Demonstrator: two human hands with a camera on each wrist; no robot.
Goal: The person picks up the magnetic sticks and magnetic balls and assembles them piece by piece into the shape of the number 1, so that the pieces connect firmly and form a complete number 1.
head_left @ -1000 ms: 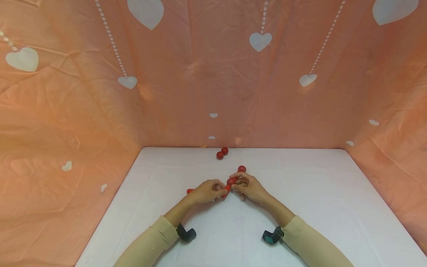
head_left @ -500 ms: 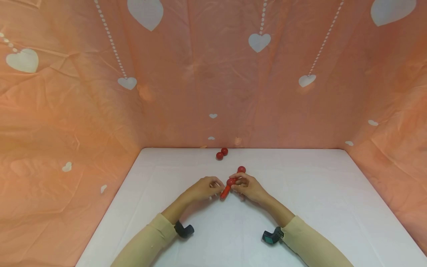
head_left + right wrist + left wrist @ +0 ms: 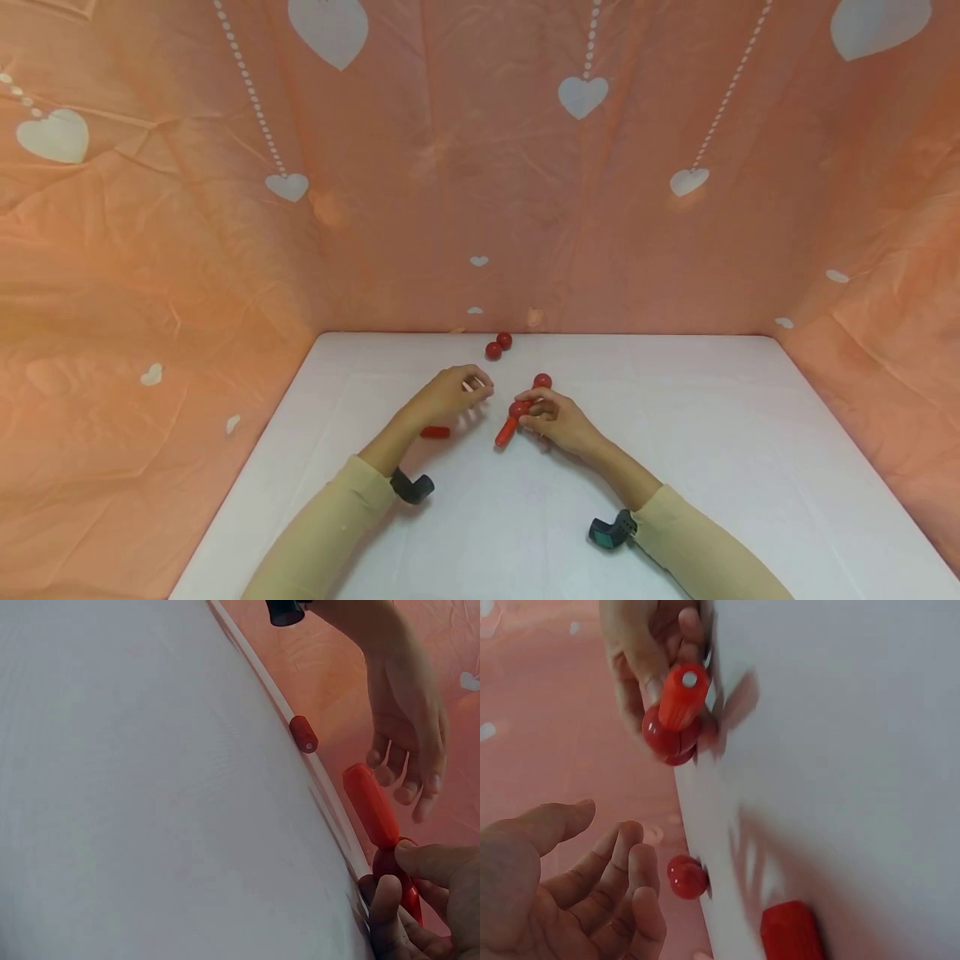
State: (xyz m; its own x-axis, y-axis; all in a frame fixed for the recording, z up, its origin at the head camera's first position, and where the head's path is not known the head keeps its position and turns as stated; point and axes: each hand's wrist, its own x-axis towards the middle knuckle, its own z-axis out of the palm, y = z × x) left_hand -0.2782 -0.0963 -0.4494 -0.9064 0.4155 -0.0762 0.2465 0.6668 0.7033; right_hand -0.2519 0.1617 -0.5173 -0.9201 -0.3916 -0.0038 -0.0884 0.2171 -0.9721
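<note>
My right hand (image 3: pixel 561 423) pinches a red joined piece at its middle ball (image 3: pixel 519 409). An orange-red faceted rod (image 3: pixel 506 432) sticks out of that ball toward me, a pale round spot on its end in the left wrist view. Another red ball (image 3: pixel 542 381) sits at the piece's far end; the part between is mostly behind the fingers. My left hand (image 3: pixel 448 395) holds nothing, its fingers loosely bent above the table, to the left of the piece. Two loose red balls, a nearer one (image 3: pixel 493 351) and a farther one (image 3: pixel 505 340), lie beyond it.
A loose red rod (image 3: pixel 435 432) lies on the white table (image 3: pixel 720 467) beneath the left wrist. Orange cloth (image 3: pixel 480 208) with white hearts hangs along the table's back and sides. Each wrist wears a dark camera band.
My left hand has let go of the rod on the joined piece and moved up and away toward the back, uncovering the loose rod. The right hand keeps its hold in place.
</note>
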